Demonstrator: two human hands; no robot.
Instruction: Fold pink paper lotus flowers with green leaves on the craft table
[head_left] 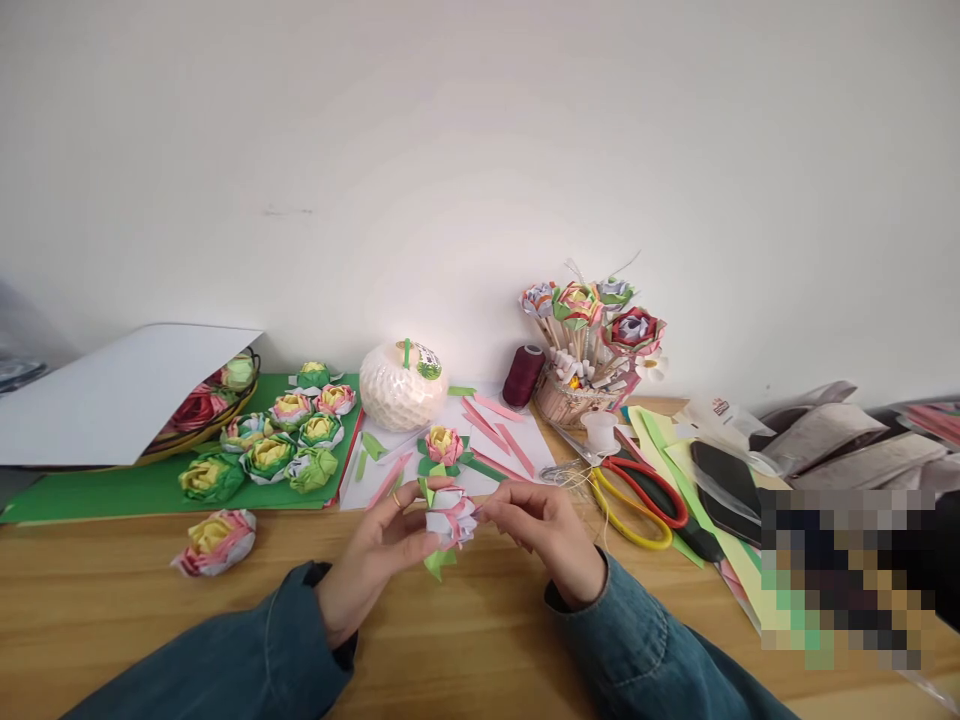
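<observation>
My left hand [394, 535] holds a pale pink and lilac paper flower [451, 518] with green paper leaves, low over the front of the wooden table. Pinched together, the fingers of my right hand [541, 525] touch the flower's right edge, at a lilac petal tip. Whether a thread or tool is between them is too small to tell. Just beyond the held flower lies a pink paper flower with a yellow centre [443, 446] and dark green leaves. Pink paper strips [487, 428] and green scraps [371, 447] are scattered on white paper [450, 405] behind it.
Several finished paper flowers [270, 455] rest on green card [120, 492] at left; another flower [215, 542] is on the table. A white textured ball [403, 385], maroon thread spool [523, 376] and flower basket [574, 398] stand behind. Scissors [641, 495] and a phone [724, 490] lie right.
</observation>
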